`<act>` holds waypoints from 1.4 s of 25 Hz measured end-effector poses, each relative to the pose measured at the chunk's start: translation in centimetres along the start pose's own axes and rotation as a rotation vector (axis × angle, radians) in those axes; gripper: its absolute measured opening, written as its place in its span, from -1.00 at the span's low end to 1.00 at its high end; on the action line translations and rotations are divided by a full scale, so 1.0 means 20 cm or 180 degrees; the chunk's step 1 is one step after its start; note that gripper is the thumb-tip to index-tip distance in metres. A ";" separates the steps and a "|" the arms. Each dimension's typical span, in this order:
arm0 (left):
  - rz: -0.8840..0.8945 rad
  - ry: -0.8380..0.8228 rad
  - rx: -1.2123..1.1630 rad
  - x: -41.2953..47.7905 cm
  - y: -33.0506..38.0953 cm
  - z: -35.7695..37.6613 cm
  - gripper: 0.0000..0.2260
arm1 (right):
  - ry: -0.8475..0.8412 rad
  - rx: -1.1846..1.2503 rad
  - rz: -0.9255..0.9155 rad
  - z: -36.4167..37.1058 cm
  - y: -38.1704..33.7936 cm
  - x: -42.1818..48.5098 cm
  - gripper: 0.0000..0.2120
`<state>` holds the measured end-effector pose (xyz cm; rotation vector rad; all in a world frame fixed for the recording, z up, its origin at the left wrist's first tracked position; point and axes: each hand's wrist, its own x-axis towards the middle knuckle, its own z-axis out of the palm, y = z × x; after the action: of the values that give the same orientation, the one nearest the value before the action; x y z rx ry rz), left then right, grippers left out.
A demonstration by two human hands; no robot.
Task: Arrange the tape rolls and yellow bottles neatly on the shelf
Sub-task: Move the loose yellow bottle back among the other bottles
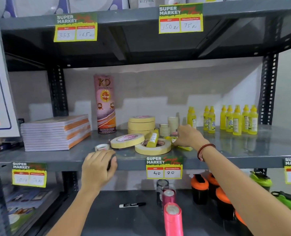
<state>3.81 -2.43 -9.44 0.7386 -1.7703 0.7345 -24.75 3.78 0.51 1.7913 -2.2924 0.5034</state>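
Note:
On the grey middle shelf (226, 155) two loose cream tape rolls lie flat: one (127, 140) tilted, another (153, 148) with a yellow bottle (153, 137) leaning in its hole. Behind them stands a stack of wide tape rolls (141, 124) and some small rolls (172, 122). A small white roll (102, 147) lies near the front. My right hand (189, 136) closes on a lying yellow bottle (184, 147). Upright yellow bottles (236, 120) stand in a group at the right. My left hand (98, 169) rests curled on the shelf's front edge, holding nothing visible.
A stack of notebooks (56, 132) fills the shelf's left end beside a tall pink KD tape pack (105, 103). Price tags (164, 166) hang from the shelf edges. Below lie a black marker (132, 204), pink ribbon rolls (172, 217) and orange-lidded shakers (200, 188).

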 end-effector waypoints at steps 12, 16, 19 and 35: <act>0.0295 0.0346 0.0038 0.00 -0.04 0.06 -0.60 | 0.1382 0.0973 0.1187 -0.14 0.63 0.18 -0.51; 0.0280 0.0323 0.0017 -0.01 -0.04 0.06 -0.60 | 0.1311 0.0993 0.1289 -0.09 0.72 0.22 -0.49; 0.0294 0.0298 -0.0006 0.00 -0.04 0.06 -0.60 | 0.1210 0.0888 0.1336 -0.04 0.75 0.25 -0.52; 0.0196 0.0226 0.0027 0.01 -0.02 0.03 -0.61 | 0.0858 0.1663 0.0404 -0.14 0.09 0.16 -0.79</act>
<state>3.76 -3.14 -9.39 0.6582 -1.7326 0.8006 -27.38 2.35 3.99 1.6381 -2.2236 1.3814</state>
